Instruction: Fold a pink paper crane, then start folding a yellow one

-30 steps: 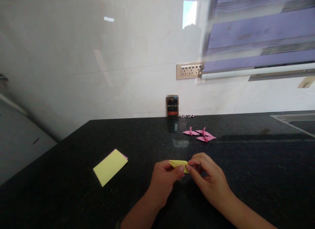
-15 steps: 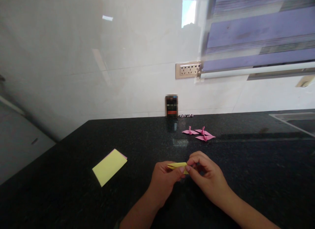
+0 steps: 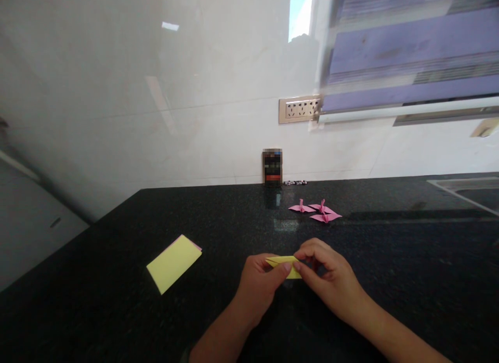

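A small folded piece of yellow paper (image 3: 281, 261) is pinched between both hands just above the black countertop (image 3: 117, 311). My left hand (image 3: 259, 285) grips its left part with thumb and fingers closed. On its right part my right hand (image 3: 331, 280) is closed too, fingertips pressed on the fold. A stack of yellow square paper (image 3: 173, 262) with a pink sheet peeking out underneath lies on the counter to the left of my hands.
Folded pink paper cranes (image 3: 316, 211) sit further back on the counter. A small dark box (image 3: 272, 167) stands against the white wall, below a socket strip (image 3: 299, 110). A sink edge (image 3: 463, 189) shows at the far right.
Both hands stay on the yellow paper; the fingers have shifted slightly and the paper sits a little lower and flatter.
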`<action>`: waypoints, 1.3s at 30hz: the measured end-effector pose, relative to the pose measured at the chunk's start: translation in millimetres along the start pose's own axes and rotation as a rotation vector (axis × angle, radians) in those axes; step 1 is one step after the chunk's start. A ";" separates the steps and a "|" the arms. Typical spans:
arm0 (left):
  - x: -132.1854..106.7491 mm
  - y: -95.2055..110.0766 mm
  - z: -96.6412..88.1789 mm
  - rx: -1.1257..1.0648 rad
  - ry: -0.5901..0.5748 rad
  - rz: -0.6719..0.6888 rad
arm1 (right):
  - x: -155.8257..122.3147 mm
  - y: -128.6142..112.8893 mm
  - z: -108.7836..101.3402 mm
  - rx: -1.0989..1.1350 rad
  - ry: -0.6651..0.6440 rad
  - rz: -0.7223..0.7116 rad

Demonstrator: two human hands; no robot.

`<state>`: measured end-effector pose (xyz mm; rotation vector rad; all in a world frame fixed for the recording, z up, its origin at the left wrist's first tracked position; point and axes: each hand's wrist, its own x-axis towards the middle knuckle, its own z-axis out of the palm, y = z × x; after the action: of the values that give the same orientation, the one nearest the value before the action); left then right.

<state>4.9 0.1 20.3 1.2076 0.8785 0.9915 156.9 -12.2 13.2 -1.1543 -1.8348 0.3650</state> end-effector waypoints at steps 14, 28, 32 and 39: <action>1.3 -7.1 -1.9 0.024 0.027 -0.037 | 0.9 -0.8 -2.3 -0.043 -0.011 -0.130; 0.9 -5.7 -2.2 0.038 0.011 -0.062 | 0.7 -2.3 -5.3 -0.001 -0.098 -0.199; 1.5 -7.5 -2.6 0.034 0.009 -0.057 | -2.2 -2.6 -2.7 0.012 -0.109 -0.064; 2.6 -15.9 -5.7 0.146 0.010 -0.024 | -2.3 0.1 2.9 0.060 -0.132 0.147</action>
<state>2.6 3.2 3.6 1.3125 0.9852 0.9275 154.9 -13.5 10.4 -1.2521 -1.8438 0.5889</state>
